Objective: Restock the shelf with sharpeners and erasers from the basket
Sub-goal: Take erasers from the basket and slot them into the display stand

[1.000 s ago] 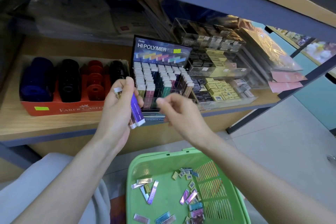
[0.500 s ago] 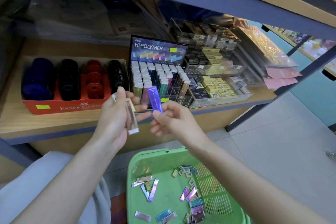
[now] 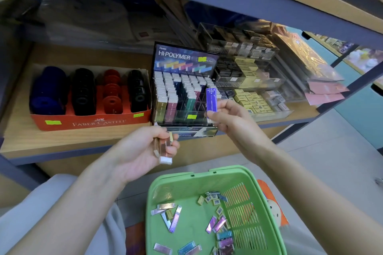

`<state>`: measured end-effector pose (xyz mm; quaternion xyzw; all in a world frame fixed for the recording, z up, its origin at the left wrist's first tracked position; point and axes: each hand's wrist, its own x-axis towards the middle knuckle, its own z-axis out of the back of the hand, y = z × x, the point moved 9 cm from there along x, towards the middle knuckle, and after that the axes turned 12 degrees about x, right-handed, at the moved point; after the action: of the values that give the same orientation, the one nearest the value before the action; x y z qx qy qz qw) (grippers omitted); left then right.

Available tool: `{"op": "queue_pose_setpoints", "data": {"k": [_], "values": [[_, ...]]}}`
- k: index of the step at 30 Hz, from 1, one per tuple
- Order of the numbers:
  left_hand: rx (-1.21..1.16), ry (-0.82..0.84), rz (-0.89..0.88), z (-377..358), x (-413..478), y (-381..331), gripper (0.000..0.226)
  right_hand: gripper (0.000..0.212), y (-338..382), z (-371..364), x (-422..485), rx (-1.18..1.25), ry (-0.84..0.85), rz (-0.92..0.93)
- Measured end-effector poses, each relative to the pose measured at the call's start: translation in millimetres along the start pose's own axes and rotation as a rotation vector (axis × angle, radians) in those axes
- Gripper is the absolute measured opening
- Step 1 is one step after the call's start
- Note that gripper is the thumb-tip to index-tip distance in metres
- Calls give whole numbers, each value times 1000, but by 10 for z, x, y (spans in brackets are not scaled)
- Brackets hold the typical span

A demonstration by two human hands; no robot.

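On the shelf point(image 3: 68, 139) at the left we see the red sharpener box point(image 3: 91, 123), with blue, black and red sharpeners point(image 3: 84, 91) lying in rows inside. Just right of it stands the eraser display point(image 3: 184, 59), slim erasers upright in its slots. Below the box's right end our left hand point(image 3: 143, 151) curls round a bunch of erasers point(image 3: 163, 148), their white ends pointing down. Before the display's right side our right hand point(image 3: 230, 119) pinches a purple eraser point(image 3: 211, 99) upright between thumb and fingertips; we cannot tell whether it touches the slots. Further right, clear trays point(image 3: 269, 107) hold small yellow and black erasers. Low in front, the green basket point(image 3: 209, 174) holds loose erasers point(image 3: 175, 219) scattered over its bottom
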<state>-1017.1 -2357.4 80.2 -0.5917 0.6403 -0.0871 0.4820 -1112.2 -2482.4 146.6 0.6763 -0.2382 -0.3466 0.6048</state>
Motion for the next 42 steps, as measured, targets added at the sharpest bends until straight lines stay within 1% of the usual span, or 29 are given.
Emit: {"op": "queue_pose_setpoints", "data": {"k": [2, 4, 6, 8, 10, 12, 15, 17, 20, 22, 25, 29, 33, 39, 42], "values": [[-7, -38, -7, 7, -2, -10, 10, 25, 76, 16, 60, 2, 10, 37], [-10, -45, -20, -7, -18, -27, 12, 34, 153, 46, 115, -14, -13, 75], [73, -21, -42, -21, -38, -48, 18, 39, 235, 80, 174, -41, -54, 115], [222, -21, -86, -12, -39, -79, 23, 35, 327, 108, 252, -103, -93, 160], [316, -38, -121, 2, -31, -109, 25, 22, 410, 133, 363, -189, -118, 228], [357, -54, -127, 13, -17, -128, 25, 9, 482, 172, 487, -339, -158, 309], [364, -53, -89, 9, 7, -123, 25, 10, 575, 199, 635, -625, -205, 418], [341, -41, -60, 5, 17, -116, 28, 13, 614, 189, 705, -700, -213, 463], [286, -33, -54, 17, 40, -132, 31, 12, 585, 172, 828, -718, -193, 460], [281, -44, -61, 27, 64, -145, 30, 10, 554, 145, 895, -787, -171, 462], [324, -69, -76, 32, 111, -150, 24, 13, 544, 103, 949, -880, -138, 497], [329, -100, -88, 49, 154, -151, 20, 22, 542, 117, 1016, -877, -116, 509], [317, -78, -101, 20, 159, -179, 8, 13, 537, 51, 1089, -978, -76, 507], [309, -54, -121, 8, 161, -210, 13, 7, 544, -52, 1176, -1090, 24, 472], [313, -47, -143, 7, 169, -237, 12, 9, 506, -88, 1194, -1180, 28, 450]]}}
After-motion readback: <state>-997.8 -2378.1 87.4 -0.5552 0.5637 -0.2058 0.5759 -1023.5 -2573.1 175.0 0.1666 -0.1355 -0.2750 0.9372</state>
